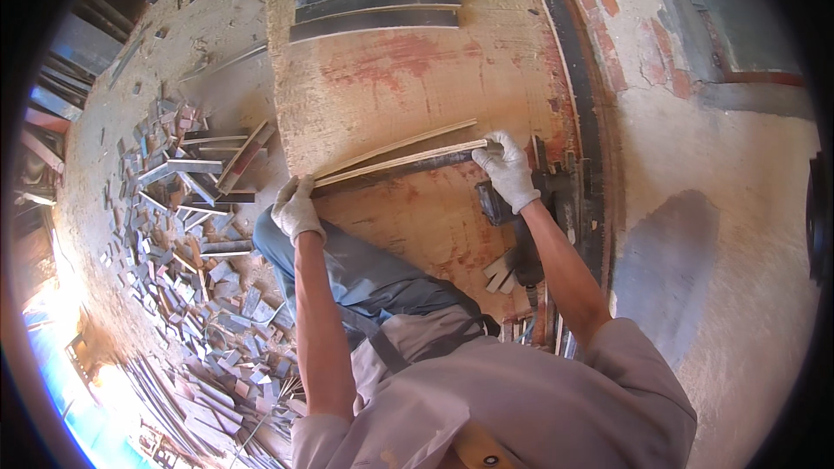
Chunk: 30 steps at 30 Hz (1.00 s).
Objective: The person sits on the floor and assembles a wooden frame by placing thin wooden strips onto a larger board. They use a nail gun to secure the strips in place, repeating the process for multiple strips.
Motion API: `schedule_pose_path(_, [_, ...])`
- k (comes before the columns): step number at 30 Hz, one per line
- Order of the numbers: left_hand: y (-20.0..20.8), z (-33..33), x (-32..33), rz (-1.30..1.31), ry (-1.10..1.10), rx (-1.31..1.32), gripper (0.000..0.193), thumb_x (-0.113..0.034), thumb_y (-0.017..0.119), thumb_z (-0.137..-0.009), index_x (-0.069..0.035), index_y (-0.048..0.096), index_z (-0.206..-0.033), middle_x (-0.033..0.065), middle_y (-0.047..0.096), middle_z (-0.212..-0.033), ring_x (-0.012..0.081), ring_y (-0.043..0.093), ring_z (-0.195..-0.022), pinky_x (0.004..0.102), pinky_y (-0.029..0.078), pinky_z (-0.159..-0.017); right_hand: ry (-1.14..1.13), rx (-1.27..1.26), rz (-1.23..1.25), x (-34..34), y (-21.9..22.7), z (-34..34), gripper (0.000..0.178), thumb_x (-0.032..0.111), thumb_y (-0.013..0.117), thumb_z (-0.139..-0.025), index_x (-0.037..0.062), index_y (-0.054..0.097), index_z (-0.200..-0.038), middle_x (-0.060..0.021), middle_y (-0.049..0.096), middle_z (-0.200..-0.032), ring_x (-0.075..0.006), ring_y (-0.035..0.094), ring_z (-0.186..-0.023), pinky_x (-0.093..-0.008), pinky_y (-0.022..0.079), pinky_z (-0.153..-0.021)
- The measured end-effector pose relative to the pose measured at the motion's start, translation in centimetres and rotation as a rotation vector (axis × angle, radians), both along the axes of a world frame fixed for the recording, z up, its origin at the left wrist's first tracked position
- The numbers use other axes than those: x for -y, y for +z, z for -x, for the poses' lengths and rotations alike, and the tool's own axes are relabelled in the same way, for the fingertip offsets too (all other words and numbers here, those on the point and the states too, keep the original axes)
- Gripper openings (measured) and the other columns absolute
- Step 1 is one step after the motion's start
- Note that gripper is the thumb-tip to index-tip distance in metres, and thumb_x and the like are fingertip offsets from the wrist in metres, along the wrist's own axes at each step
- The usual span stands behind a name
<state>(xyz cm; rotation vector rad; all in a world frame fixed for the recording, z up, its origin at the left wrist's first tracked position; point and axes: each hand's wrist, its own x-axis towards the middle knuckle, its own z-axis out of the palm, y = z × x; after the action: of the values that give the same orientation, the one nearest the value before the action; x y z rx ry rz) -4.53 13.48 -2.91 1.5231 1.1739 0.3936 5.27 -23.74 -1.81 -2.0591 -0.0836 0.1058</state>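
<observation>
Both my hands wear whitish work gloves and grip a long plywood strip [400, 163] with a pale edge and a dark face. My left hand [297, 210] is closed on its left end, and my right hand [506, 172] pinches the right end. Just beyond it, a second thin plywood strip [408, 143] lies at a slight angle, its left end meeting the held one near my left fingers. Under them spreads a large, red-stained plywood board [382, 78]. What looks like a black cordless drill [525, 254] lies below my right hand, its bit pointing toward me.
Several dark strips [378, 4] lie side by side on the board's far part. A heap of small wood offcuts [191, 269] covers the floor at left. Short pale wood pieces [499, 274] sit near the drill. A plastered wall [686, 148] with exposed brick borders the right.
</observation>
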Motion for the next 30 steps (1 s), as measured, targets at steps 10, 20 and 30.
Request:
schedule_pose_path(10, [0.1,-0.1,-0.1,0.098,0.057,-0.037,0.028,-0.01,0.076,-0.09,0.003,0.076,-0.114,0.0105,0.077,-0.101,0.016,0.068,-0.088,0.0291,0.053,-0.082,-0.266,-0.478,-0.479,-0.1,0.4,-3.2,0.019,0.013,0.069,-0.098,0.0025,0.063,-0.113,-0.0033,0.069,-0.086,-0.013,0.068,-0.06,-0.0248,0.053,-0.05])
schedule_pose_path(20, [-1.3,0.7,-2.0,0.091,0.01,-0.033,0.024,-0.015,0.07,-0.093,0.002,0.077,-0.107,0.0097,0.076,-0.097,0.0173,0.066,-0.084,0.0337,0.053,-0.08,-0.3,-0.407,-0.357,-3.1,-0.4,-3.7,0.029,0.015,0.072,-0.096,0.0006,0.066,-0.121,-0.0043,0.071,-0.09,-0.011,0.066,-0.061,-0.0243,0.053,-0.05])
schedule_pose_path(30, [0.4,1.5,0.1,0.041,-0.061,-0.022,0.028,-0.015,0.078,-0.09,0.004,0.074,-0.112,0.0097,0.076,-0.102,0.0151,0.069,-0.093,0.0286,0.054,-0.087,-0.366,-0.386,-0.314,-3.9,-0.3,-3.1,0.023,0.014,0.071,-0.097,-0.0008,0.07,-0.114,-0.0012,0.069,-0.089,-0.0068,0.061,-0.059,-0.0229,0.051,-0.047])
